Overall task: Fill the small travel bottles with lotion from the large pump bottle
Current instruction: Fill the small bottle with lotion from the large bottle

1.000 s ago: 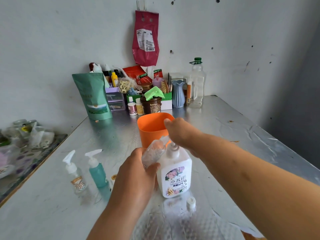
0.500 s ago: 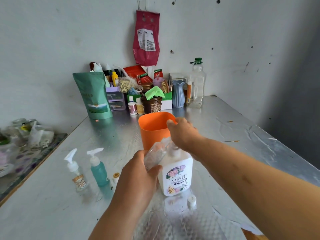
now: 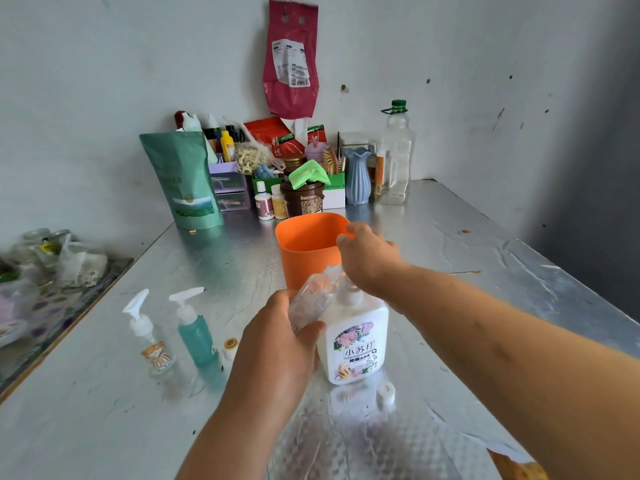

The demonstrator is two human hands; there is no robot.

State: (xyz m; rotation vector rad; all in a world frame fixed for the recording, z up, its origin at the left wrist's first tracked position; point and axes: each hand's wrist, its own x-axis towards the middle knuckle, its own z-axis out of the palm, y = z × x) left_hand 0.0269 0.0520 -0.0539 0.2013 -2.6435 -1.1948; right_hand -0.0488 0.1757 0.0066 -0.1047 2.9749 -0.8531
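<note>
The large white pump bottle (image 3: 356, 341) with a flower label stands on the metal table. My right hand (image 3: 370, 261) lies over its pump head with fingers bent down around it, hiding the spout. My left hand (image 3: 277, 341) grips a small clear travel bottle (image 3: 313, 296), tilted with its mouth up against the pump. Left of my hands stand a clear small pump bottle (image 3: 152, 341) and a teal small pump bottle (image 3: 195, 330), both upright and untouched.
An orange cup (image 3: 304, 244) stands just behind the large bottle. A white cap (image 3: 385, 393) lies in front of the bottle and a yellowish cap (image 3: 230, 344) beside the teal one. Boxes, a green pouch (image 3: 183, 178) and a vase crowd the back wall.
Both hands keep their hold on the pump and the small clear bottle. Only the view has shifted a little.
</note>
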